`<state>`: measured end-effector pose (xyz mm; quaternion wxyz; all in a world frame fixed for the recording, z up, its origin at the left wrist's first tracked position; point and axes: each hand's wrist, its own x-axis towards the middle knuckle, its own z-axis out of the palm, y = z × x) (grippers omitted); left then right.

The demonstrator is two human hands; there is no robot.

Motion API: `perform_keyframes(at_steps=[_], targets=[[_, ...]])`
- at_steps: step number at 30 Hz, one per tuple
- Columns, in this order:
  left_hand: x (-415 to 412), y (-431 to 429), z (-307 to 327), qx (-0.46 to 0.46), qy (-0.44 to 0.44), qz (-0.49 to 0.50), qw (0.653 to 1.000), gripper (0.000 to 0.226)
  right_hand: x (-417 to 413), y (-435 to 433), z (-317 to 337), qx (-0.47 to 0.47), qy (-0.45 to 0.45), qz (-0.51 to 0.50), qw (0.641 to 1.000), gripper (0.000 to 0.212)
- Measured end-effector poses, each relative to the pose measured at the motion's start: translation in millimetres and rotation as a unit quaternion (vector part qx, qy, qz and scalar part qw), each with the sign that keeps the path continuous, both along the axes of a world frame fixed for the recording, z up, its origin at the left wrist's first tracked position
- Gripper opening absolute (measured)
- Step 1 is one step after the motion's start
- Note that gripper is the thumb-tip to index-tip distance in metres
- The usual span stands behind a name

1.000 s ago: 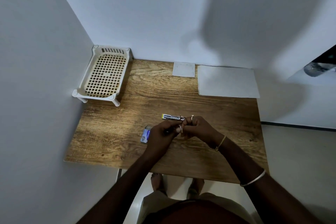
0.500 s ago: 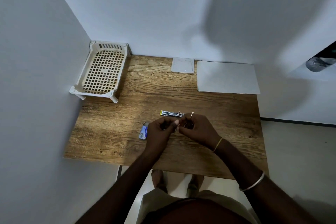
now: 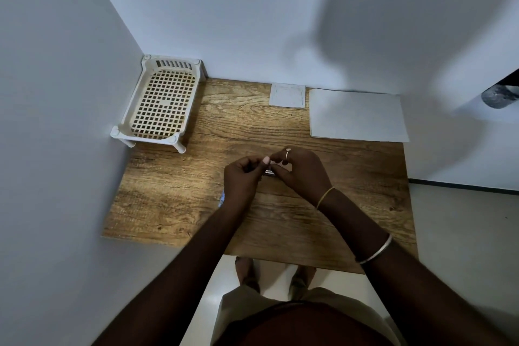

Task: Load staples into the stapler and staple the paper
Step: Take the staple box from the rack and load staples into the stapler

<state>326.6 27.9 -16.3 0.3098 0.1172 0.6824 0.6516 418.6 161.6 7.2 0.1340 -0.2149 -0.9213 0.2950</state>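
Note:
My left hand [image 3: 243,177] and my right hand [image 3: 302,171] meet over the middle of the wooden table [image 3: 174,199], fingers curled and fingertips nearly touching. Between them only a short dark metallic piece of the small stapler [image 3: 269,172] shows; both hands grip it and the rest is hidden. Whether a staple strip is in my fingers cannot be told. A sliver of the blue staple box [image 3: 221,200] peeks out beside my left wrist. The white paper sheet [image 3: 356,115] lies flat at the back right of the table.
A cream plastic mesh basket [image 3: 163,104] stands in the back left corner against the walls. A small square paper [image 3: 287,95] lies at the back edge, left of the large sheet. Walls close off the left and back; the floor drops away on the right.
My hands have closed in over the stapler, so its yellow-tipped end no longer sticks out to the left. My left wrist now covers most of the blue staple box.

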Motion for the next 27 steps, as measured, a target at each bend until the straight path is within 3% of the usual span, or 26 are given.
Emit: perform_keyframes(at_steps=[4,7,11,15,19,27], targets=[[-12.2,2.8,-7.0,-0.053,0.02,-0.035,0.998,0.009,-7.0,2.6,-7.2,0.033,-0.022,0.007,0.999,0.019],[-21.1,3.5,-11.2,-0.119,0.1,-0.075,0.985,0.012,-10.0,4.4,-15.6,0.047,-0.049,0.0,0.998,0.021],[-28.2,0.5,-16.5,-0.204,0.224,-0.11,0.947,0.015,-10.8,4.7,-27.0,0.065,-0.098,-0.003,0.993,0.023],[-31.4,-3.3,-24.4,-0.233,0.317,-0.159,0.905,0.037,-8.9,4.9,-37.5,0.051,-0.138,-0.005,0.989,0.026],[-34.2,-3.2,-30.0,-0.262,0.353,-0.201,0.875,0.047,-8.4,1.9,-45.3,0.043,-0.143,-0.01,0.989,0.022],[-38.5,-1.3,-34.2,-0.264,0.384,-0.227,0.855,0.041,-11.0,-1.2,-47.3,0.03,-0.141,-0.012,0.989,0.022]])
